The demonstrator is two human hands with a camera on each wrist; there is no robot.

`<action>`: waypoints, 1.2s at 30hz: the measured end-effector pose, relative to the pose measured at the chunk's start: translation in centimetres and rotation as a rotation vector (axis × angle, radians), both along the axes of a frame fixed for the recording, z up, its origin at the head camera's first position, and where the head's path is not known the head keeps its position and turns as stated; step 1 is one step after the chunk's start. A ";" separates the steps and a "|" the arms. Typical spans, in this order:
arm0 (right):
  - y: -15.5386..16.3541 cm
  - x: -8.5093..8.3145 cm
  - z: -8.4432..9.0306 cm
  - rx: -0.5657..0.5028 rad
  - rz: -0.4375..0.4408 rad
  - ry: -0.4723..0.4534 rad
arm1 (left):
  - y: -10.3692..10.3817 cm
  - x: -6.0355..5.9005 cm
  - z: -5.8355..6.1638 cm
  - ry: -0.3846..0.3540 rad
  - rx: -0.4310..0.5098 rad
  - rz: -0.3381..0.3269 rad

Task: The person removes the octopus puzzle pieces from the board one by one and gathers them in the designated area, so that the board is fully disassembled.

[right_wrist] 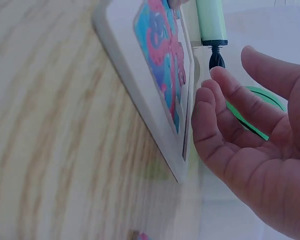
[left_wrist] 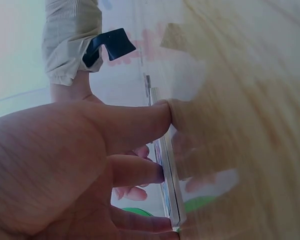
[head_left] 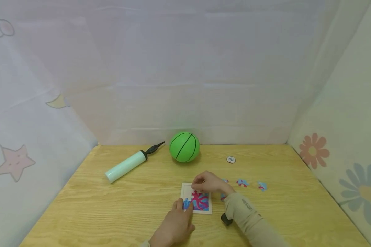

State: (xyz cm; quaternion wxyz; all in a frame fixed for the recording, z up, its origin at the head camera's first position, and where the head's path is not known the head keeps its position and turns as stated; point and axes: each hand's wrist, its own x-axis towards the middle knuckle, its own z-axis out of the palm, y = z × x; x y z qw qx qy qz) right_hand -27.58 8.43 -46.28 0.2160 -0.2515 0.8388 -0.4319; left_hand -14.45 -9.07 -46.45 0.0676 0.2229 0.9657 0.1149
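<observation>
Pink puzzle tray (head_left: 196, 200): left hand (head_left: 174, 226) presses flat; right hand (head_left: 208, 183) seemingly relaxed above.

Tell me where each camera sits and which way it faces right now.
Head: high, looking forward and down at the table; both hands and a sleeve show over the puzzle board.
Left wrist: behind the left hand, low along the table; fingers press the board's edge.
Right wrist: behind the right hand, open beside the board.
Shared: all three show the board; the head and right wrist views also show the pump and green ball.
</observation>
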 end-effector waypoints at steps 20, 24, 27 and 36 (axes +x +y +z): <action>-0.5 -0.3 -0.8 0.072 -0.068 0.045 | 0.1 0.0 0.1 0.007 -0.007 0.005; -0.4 -0.3 -1.1 0.077 -0.058 0.073 | 0.0 0.1 0.2 -0.003 -0.008 0.004; -0.5 -0.2 -1.1 0.092 -0.048 0.095 | 0.0 0.1 0.2 -0.001 -0.010 0.005; -0.6 0.0 -1.0 0.111 -0.049 0.101 | 0.1 0.2 0.2 0.001 -0.008 0.009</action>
